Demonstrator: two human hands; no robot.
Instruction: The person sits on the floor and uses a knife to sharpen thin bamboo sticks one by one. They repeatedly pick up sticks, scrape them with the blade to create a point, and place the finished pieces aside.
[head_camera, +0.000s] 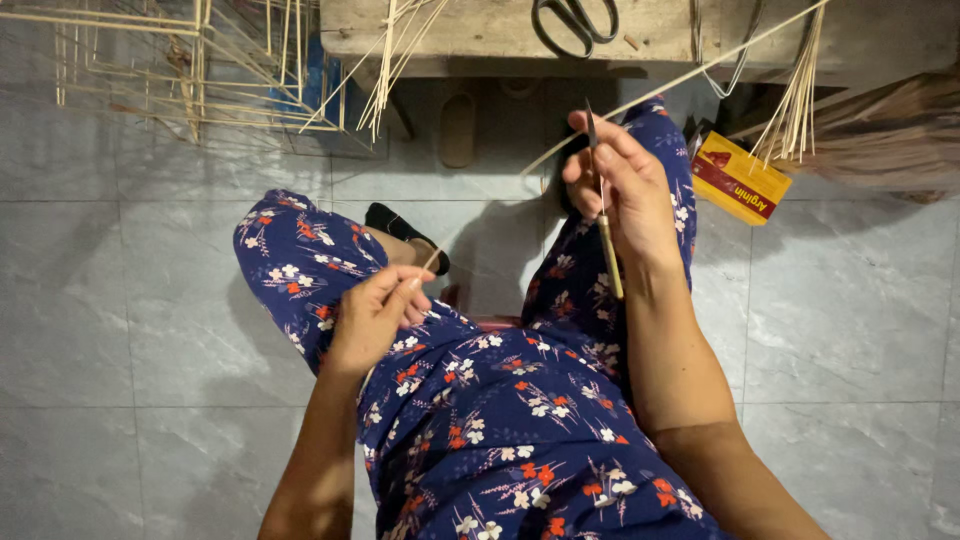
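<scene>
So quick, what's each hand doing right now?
Left hand: closed, pinching the near end of a thin bamboo strip.
Right hand: closed around a small knife with a pale handle.

The person wore loose trousers (500, 400) of dark navy blue cloth, printed all over with small flowers in white and orange-red and thin pale sprigs between them. The cloth looked thin and soft and lay in folds over both knees. Both forearms were bare, with no sleeve showing as far up as the view reached. The left hand (375, 312) and the right hand (622, 185) carried no glove, and no ring or watch could be made out. A black shoe (405, 232), probably a slip-on, showed on one foot past the left knee.
</scene>
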